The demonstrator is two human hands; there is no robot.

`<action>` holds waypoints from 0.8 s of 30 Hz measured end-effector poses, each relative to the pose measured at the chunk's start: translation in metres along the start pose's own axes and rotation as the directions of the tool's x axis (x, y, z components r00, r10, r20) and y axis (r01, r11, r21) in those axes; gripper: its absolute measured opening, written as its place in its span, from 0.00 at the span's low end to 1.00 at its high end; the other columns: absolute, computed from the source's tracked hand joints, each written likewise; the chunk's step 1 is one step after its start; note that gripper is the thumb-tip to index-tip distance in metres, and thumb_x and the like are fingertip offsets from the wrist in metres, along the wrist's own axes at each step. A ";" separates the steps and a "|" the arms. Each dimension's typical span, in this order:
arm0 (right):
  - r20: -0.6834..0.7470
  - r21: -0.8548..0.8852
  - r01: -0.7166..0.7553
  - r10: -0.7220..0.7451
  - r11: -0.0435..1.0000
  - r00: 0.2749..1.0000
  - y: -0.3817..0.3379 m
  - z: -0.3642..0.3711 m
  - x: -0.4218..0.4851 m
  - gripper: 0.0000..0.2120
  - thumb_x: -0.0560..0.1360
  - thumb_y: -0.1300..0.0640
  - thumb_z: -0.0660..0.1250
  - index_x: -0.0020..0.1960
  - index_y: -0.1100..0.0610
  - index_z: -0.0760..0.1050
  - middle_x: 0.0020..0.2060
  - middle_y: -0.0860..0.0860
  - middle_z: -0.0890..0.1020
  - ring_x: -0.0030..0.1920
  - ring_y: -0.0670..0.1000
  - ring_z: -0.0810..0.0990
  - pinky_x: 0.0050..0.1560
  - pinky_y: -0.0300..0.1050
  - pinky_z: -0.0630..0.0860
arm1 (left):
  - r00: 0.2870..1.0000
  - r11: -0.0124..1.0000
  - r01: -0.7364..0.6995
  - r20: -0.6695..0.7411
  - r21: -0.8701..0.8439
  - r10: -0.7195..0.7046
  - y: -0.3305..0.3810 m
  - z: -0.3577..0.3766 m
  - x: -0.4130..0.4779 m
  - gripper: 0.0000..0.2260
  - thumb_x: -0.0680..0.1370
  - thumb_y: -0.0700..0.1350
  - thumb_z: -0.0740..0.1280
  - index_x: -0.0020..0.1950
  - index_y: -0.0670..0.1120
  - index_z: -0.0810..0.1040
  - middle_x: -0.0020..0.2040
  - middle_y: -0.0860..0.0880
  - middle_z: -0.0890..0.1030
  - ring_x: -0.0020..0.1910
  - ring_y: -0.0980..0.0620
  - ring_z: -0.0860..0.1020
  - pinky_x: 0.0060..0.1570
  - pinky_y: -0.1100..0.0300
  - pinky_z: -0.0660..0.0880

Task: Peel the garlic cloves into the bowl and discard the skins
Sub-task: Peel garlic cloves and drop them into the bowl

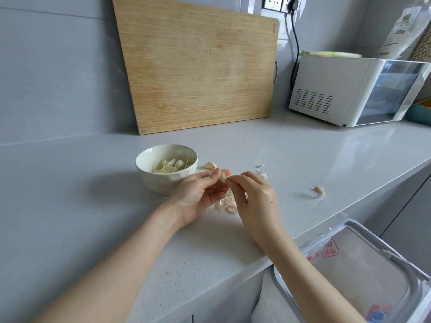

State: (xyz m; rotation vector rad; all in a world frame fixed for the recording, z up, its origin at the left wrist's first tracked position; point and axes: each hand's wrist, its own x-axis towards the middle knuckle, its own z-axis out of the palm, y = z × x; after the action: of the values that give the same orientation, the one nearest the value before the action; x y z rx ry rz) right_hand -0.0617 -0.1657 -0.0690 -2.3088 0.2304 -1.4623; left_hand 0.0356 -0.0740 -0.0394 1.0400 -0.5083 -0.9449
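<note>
Head view: your left hand point(200, 194) pinches a garlic clove point(222, 177) at 4 o'clock from the bowl point(161, 183), your right hand point(254, 199) nipping its skin, so a hard tug could flick the slick clove onto the table point(303, 148) or scatter skin short of the bin point(349, 223) at 5 o'clock.

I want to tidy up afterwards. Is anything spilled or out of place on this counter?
Nothing is spilled or damaged. Loose skins lie on the counter beside the bowl, not yet in the bin, and one clove sits alone further right.
</note>
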 end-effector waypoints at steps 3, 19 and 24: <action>0.007 -0.034 0.045 -0.045 0.998 0.999 -0.002 0.000 -0.001 0.12 0.76 0.58 0.60 0.41 0.62 0.80 0.32 0.53 0.78 0.33 0.51 0.74 0.38 0.36 0.68 | 1.000 0.999 -0.007 -0.002 0.032 0.007 -0.001 -0.001 0.000 0.10 0.78 0.42 0.61 0.51 0.37 0.78 0.33 0.48 0.79 0.32 0.55 0.77 0.34 0.67 0.76; -0.099 -0.003 -0.186 0.185 0.983 0.978 -0.002 -0.004 0.001 0.07 0.72 0.63 0.61 0.39 0.61 0.76 0.33 0.50 0.75 0.33 0.49 0.71 0.35 0.40 0.68 | 0.997 0.998 0.054 0.061 0.032 -0.056 0.000 0.001 -0.002 0.12 0.80 0.41 0.57 0.52 0.41 0.80 0.32 0.47 0.77 0.31 0.54 0.72 0.31 0.65 0.70; -0.133 -0.013 -0.391 0.386 0.920 0.913 -0.002 -0.007 0.001 0.07 0.74 0.64 0.63 0.37 0.60 0.75 0.33 0.48 0.75 0.33 0.46 0.71 0.36 0.35 0.65 | 0.993 0.996 0.074 0.098 -0.050 -0.069 0.003 -0.001 -0.002 0.13 0.77 0.39 0.57 0.55 0.40 0.79 0.31 0.47 0.75 0.31 0.53 0.68 0.29 0.65 0.66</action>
State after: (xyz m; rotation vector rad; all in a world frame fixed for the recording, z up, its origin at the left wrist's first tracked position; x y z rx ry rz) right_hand -0.0676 -0.1664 -0.0646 -2.0437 0.7186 -1.4045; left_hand 0.0365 -0.0717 -0.0373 0.9732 -0.5252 -1.0702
